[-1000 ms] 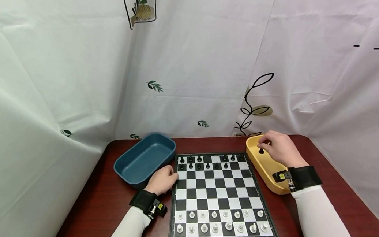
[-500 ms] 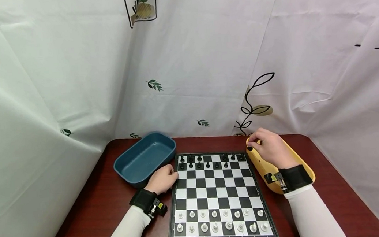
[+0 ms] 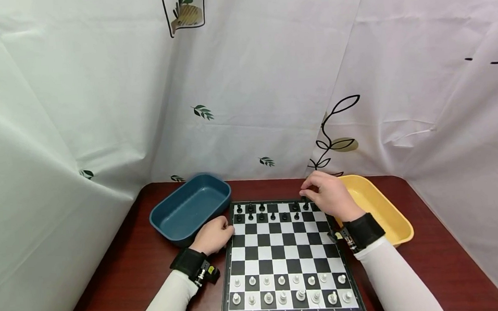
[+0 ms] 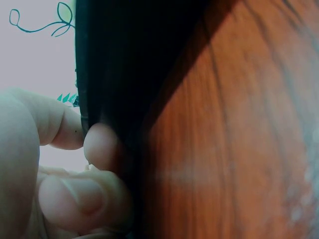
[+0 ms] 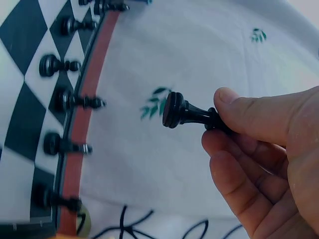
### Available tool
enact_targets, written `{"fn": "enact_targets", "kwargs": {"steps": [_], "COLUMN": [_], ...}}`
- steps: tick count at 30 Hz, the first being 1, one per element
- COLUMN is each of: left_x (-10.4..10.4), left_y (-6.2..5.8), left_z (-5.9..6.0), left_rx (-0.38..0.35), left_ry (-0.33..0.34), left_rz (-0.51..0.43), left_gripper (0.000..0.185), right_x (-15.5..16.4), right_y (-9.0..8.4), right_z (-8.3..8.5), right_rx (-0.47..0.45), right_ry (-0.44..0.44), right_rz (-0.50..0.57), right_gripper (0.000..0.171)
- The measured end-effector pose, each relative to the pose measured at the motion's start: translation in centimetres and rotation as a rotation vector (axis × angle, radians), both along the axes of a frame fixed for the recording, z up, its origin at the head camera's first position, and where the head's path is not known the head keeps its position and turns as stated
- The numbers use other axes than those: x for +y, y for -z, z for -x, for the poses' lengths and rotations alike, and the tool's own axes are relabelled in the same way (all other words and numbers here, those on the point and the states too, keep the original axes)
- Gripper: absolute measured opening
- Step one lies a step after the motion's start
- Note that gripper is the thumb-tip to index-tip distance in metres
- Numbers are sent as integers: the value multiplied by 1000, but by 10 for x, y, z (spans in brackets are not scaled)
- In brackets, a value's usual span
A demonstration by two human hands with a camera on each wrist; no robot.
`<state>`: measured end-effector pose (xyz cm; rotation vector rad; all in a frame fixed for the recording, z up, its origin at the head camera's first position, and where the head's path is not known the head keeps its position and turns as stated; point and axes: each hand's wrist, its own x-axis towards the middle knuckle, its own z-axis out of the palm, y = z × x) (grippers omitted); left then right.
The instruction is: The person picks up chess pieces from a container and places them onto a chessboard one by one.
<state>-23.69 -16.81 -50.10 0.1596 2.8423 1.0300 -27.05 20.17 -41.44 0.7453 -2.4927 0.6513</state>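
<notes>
My right hand (image 3: 332, 195) is over the far right corner of the chessboard (image 3: 284, 254). Between its thumb and fingers it pinches a black chess piece (image 5: 192, 113) by the top end, with the round base pointing away from the hand in the right wrist view. Black pieces (image 3: 272, 217) stand in two rows on the far side of the board, with gaps among them. White pieces (image 3: 282, 297) fill two rows on the near side. My left hand (image 3: 213, 235), fingers curled, grips the board's left edge; the left wrist view shows fingertips (image 4: 102, 147) against the dark edge.
A blue plastic bin (image 3: 192, 208) stands left of the board, just beyond my left hand. To the right is a yellow tray (image 3: 376, 204), partly hidden behind my right hand and wrist. A pale patterned cloth (image 3: 245, 102) hangs behind the dark red table (image 3: 122, 265).
My right hand has moved left from over the yellow tray to the board's far right corner, carrying the black chess piece. The left hand stays at the board's edge.
</notes>
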Motion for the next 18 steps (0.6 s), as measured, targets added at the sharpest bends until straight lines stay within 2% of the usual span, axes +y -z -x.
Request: {"fn": "enact_targets", "kwargs": {"steps": [10, 18], "left_x": [-1, -1], "left_y": [-1, 0], "left_z": [-1, -1], "left_rx": [-4, -6], "left_ry": [0, 5], "left_rz": [0, -11], "left_gripper": [23, 23], "right_x": [-39, -61], "right_y": [8, 20], "right_z": [8, 16], "right_rx": [-32, -71], "right_ry": [-75, -78], "right_rz": [-67, -156], "right_gripper": [12, 10]}}
